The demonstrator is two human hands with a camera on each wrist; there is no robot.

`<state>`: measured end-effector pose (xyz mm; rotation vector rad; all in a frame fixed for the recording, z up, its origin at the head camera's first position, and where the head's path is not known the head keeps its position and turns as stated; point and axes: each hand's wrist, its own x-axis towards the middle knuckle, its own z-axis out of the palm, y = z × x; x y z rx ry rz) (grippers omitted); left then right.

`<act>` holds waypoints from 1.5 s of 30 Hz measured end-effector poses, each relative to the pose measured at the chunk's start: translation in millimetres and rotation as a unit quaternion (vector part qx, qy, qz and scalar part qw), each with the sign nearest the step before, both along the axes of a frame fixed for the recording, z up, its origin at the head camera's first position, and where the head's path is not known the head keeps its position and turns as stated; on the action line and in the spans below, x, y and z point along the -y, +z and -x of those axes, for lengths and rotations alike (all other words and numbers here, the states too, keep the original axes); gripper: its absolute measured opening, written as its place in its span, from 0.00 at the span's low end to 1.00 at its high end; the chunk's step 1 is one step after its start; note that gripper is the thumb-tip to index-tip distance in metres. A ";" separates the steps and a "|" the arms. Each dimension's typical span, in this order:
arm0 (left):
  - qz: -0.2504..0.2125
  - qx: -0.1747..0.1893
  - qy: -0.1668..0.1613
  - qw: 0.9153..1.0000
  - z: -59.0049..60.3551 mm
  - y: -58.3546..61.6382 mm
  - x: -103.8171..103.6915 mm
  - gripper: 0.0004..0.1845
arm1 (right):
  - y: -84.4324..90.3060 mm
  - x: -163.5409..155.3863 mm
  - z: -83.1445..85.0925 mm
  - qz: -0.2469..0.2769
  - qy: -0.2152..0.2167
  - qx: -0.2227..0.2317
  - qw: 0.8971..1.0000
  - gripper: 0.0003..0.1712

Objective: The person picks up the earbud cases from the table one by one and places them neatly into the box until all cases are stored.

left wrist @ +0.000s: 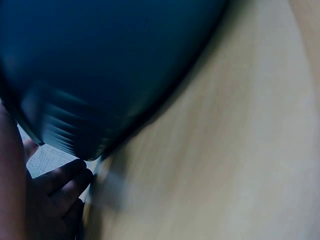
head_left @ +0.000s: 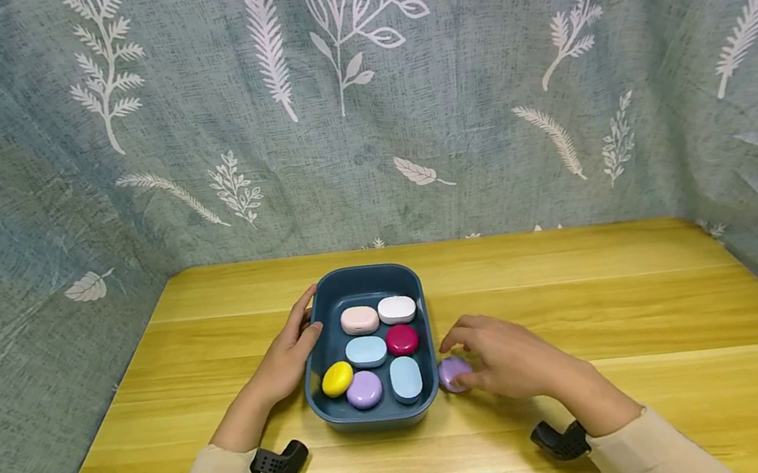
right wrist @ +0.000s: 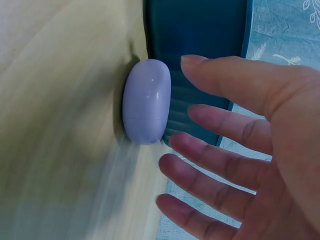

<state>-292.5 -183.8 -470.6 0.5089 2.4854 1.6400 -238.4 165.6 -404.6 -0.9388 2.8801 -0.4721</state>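
Observation:
A dark blue open box [head_left: 381, 420] stands on the wooden table. My left hand [head_left: 291, 356] rests against its left side, with the thumb at the rim and fairly straight fingers along the outer wall. In the left wrist view, that wall hides part of the hand. Beside the box's right wall lies a small rounded purple case [right wrist: 146, 101] with a thin seam. Over it hovers my right hand [head_left: 514, 352], its fingers spread and apart from the case in the right wrist view.
Inside the box are a pink case [head_left: 359, 320], a white case [head_left: 397, 309], a dark red case [head_left: 401, 340], a yellow case [head_left: 337, 379], another purple case [head_left: 364, 390] and two light blue cases [head_left: 366, 351]. A leaf-patterned curtain [head_left: 369, 179] hangs behind the table [head_left: 635, 310].

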 end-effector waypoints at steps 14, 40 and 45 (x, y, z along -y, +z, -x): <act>0.001 0.005 0.001 1.000 0.1 1.1 0.1 0.32 | -5.7 1.4 -0.7 0.000 0.013 0.002 1.000 0.19; 0.003 -0.006 -0.007 1.000 1.9 -1.7 1.6 0.32 | -5.1 1.4 2.0 -0.006 0.018 -0.002 1.000 0.19; 0.002 -0.007 -0.007 1.000 2.2 -1.9 1.3 0.32 | -0.8 -0.7 3.5 -0.006 0.013 0.002 1.000 0.20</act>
